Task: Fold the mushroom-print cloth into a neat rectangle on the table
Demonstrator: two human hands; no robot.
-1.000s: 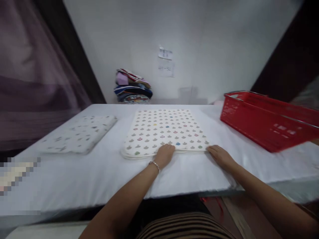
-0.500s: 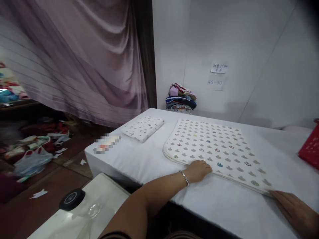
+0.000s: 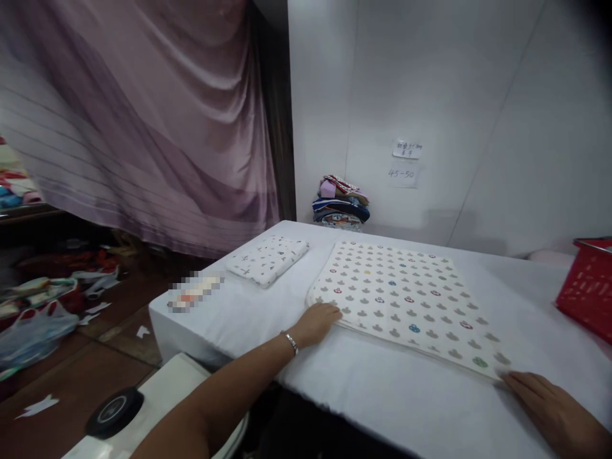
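Note:
A cream cloth point(image 3: 382, 287) printed with grey, red, blue and green motifs lies folded flat on a white-covered table point(image 3: 373, 389). My left hand point(image 3: 318, 322), with a bracelet at the wrist, rests palm down at the cloth's near left corner, its fingers laid over the edge and its thumb hidden. At the near right corner, my right hand point(image 3: 545, 398) has its fingers stretched out flat, the tips touching the cloth and slightly blurred. A smaller folded white cloth point(image 3: 268, 260) with dark prints lies further left.
A pixelated item point(image 3: 195, 293) lies near the table's left edge. Several folded fabrics point(image 3: 341, 204) are stacked by the wall, under paper notes point(image 3: 404, 172). A red basket point(image 3: 586, 287) stands at right. Below left is a white surface with a black round knob point(image 3: 115, 411). A mauve curtain point(image 3: 191, 115) hangs behind.
My left hand has slid left along the cloth's near edge to its corner. My right hand stays at the right corner. The camera view has shifted a little.

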